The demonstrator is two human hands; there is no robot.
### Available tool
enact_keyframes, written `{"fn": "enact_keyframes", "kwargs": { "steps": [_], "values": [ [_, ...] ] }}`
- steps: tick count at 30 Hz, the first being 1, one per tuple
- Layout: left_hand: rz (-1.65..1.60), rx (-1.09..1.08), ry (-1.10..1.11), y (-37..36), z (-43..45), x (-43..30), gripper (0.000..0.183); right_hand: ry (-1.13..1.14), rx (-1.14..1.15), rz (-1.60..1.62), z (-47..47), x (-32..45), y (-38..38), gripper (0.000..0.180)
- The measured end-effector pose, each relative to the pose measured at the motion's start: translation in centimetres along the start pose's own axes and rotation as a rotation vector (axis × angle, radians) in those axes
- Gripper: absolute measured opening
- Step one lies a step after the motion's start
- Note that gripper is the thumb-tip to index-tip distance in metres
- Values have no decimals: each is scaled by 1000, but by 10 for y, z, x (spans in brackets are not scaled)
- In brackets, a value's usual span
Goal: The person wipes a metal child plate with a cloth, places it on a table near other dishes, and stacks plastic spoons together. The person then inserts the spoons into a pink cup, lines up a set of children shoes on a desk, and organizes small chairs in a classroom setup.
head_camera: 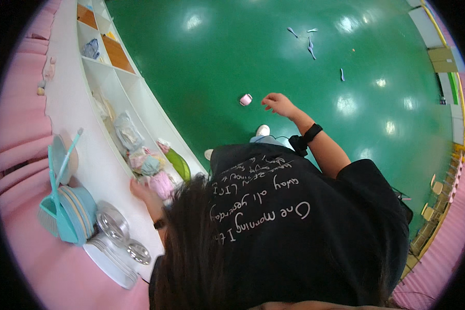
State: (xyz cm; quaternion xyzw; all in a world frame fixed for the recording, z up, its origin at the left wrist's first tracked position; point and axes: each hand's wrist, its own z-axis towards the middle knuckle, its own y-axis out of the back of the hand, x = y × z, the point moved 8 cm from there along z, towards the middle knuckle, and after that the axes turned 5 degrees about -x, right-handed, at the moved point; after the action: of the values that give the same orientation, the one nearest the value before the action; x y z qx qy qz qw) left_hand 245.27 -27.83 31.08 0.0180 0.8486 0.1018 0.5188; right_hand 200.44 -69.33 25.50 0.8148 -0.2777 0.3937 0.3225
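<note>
My right hand (278, 104) hangs over the green floor with its fingers loosely bent and nothing in them. To its left, apart from the fingertips, a small pink object with pale edges (246, 99) lies on the floor. My left hand (142, 190) is at the top edge of a white shelf unit (100, 155), beside bundled pink cloth or soft goods (161, 185); it is slightly blurred, appears spread and shows nothing held. Clear plastic packets (128, 131) and a green mesh item (179, 164) lie in the open compartments beyond it.
On the shelf top stand a turquoise dustpan and brush (60, 209), blue basins (79, 209), metal bowls (112, 224) and stacked white trays (110, 263). Several blue spoon-shaped items (310, 48) lie on the floor farther off. Small chairs (436, 186) stand at the far right.
</note>
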Motion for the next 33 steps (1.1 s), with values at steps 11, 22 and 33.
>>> {"fn": "enact_keyframes", "kwargs": {
  "steps": [11,22,33],
  "values": [
    [581,995,-109,-251,-199,77,22,-219,-172,119,-46,-100,151,46],
    [749,1082,-33,-395,-235,134,35,-193,-305,347,-51,-139,243,33],
    [840,1032,159,-561,-235,219,29,-226,-439,403,43,-105,384,43]
  ]
}}
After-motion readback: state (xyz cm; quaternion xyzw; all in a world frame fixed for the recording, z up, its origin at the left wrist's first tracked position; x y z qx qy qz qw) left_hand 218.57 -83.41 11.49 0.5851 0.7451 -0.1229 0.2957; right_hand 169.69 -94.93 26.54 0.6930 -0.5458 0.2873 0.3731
